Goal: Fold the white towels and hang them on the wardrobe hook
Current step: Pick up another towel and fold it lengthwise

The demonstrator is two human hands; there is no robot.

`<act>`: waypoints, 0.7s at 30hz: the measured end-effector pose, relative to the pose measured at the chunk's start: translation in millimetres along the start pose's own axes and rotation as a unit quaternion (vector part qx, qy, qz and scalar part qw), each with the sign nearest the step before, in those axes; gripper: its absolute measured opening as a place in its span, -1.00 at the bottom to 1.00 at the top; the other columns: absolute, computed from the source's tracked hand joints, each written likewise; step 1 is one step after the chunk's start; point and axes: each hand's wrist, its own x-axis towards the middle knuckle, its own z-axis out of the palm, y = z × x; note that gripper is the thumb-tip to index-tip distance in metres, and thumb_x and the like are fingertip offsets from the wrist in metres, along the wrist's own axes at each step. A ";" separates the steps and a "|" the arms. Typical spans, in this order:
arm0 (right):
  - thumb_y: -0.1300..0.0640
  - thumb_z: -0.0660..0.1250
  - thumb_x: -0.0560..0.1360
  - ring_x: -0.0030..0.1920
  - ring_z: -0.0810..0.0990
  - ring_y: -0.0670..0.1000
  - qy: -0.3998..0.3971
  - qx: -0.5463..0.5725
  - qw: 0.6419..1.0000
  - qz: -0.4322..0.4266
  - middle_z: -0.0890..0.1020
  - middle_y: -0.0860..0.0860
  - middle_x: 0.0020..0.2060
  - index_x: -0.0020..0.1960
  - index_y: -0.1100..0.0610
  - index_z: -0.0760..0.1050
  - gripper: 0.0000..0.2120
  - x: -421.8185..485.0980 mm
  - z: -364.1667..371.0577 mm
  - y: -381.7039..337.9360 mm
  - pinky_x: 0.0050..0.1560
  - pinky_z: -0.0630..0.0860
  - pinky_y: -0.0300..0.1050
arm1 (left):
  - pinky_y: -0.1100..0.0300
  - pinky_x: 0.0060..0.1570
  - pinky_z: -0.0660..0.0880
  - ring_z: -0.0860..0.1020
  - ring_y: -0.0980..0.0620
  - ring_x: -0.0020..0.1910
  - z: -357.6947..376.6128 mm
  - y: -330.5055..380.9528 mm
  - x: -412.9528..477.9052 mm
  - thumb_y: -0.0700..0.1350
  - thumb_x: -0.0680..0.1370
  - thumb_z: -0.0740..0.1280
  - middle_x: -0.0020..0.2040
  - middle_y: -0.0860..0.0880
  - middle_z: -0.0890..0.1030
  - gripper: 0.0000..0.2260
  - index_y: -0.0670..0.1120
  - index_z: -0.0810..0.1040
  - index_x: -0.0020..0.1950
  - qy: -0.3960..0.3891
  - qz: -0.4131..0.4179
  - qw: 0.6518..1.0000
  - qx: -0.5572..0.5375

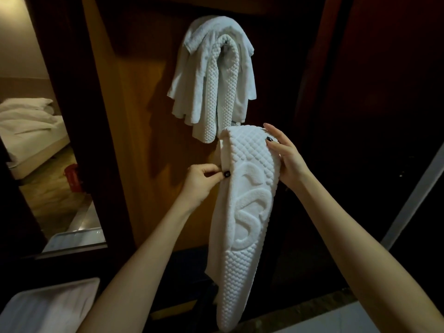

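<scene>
A thick white quilted towel [245,212] with a raised curved pattern hangs folded lengthwise in front of the wooden wardrobe panel [144,104]. My left hand [204,180] pinches its left edge near the top. My right hand [283,159] grips its upper right side, thumb on the front. Above, several white towels [211,75] are draped over a hook, which they hide; one of them is a narrow quilted towel looped over the front.
A mirror [43,140] at left reflects a bed with white bedding and a red object on the floor. A white tray [48,306] sits at the lower left. Dark wardrobe interior fills the right side, with a pale strip [413,200] at far right.
</scene>
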 end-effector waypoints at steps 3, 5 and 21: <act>0.33 0.22 0.56 0.09 0.64 0.03 0.016 -0.003 1.000 -0.002 0.60 0.04 0.21 0.19 -0.01 0.54 -0.67 -1.6 -0.2 -0.9 -0.03 0.61 -0.14 | 0.35 -0.24 0.41 0.48 0.25 -0.33 5.6 0.5 -3.0 -0.31 0.44 0.41 -0.38 0.17 0.57 -0.73 0.05 0.55 -0.32 0.040 0.047 0.997 0.045; 0.34 0.22 0.56 0.04 0.66 -0.01 0.038 -0.009 0.999 -0.006 0.61 0.02 0.17 0.17 0.00 0.56 -0.68 -2.3 0.0 -0.5 -0.06 0.61 -0.15 | 0.33 -0.21 0.43 0.48 0.24 -0.28 9.3 -2.9 -6.6 -0.29 0.46 0.40 -0.30 0.13 0.55 -0.76 0.05 0.51 -0.22 0.059 0.083 0.992 0.075; 0.29 0.24 0.58 0.17 0.60 0.05 0.061 -0.099 0.993 -0.037 0.59 0.03 0.20 0.33 0.05 0.48 -0.64 15.0 9.8 -6.3 0.07 0.59 -0.10 | 0.23 -0.20 0.44 0.53 0.08 -0.23 23.1 -12.5 -1.3 -0.18 0.44 0.47 -0.22 -0.06 0.60 -0.89 -0.18 0.59 -0.21 0.083 0.037 0.994 0.055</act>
